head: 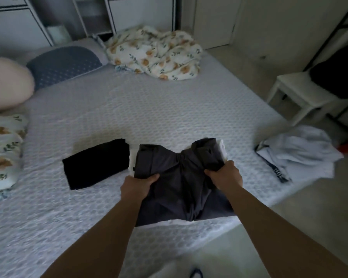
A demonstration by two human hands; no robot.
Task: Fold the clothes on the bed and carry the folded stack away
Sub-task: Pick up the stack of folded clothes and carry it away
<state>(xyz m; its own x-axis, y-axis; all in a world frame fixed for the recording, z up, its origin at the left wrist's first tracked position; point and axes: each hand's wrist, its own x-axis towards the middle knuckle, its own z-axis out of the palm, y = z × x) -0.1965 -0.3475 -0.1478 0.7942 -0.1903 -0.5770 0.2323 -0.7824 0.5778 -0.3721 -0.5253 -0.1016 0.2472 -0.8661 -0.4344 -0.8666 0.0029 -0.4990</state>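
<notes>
A dark grey garment (179, 183) lies near the front edge of the bed (149, 109), draped over a white folded item (223, 149) that peeks out at its left and right sides. My left hand (138, 185) grips the grey garment's left side. My right hand (224, 175) grips its right side, with the cloth bunched between both hands. To the left lies a flat folded black garment (96, 163). An unfolded white garment (297, 149) with a dark strap lies at the bed's right edge.
A floral blanket (155, 53) is heaped at the far end, with a grey pillow (64, 63) beside it. A floral pillow (4, 151) and a pink cushion (6, 85) sit at the left. A white stool (301, 95) stands on the floor at right.
</notes>
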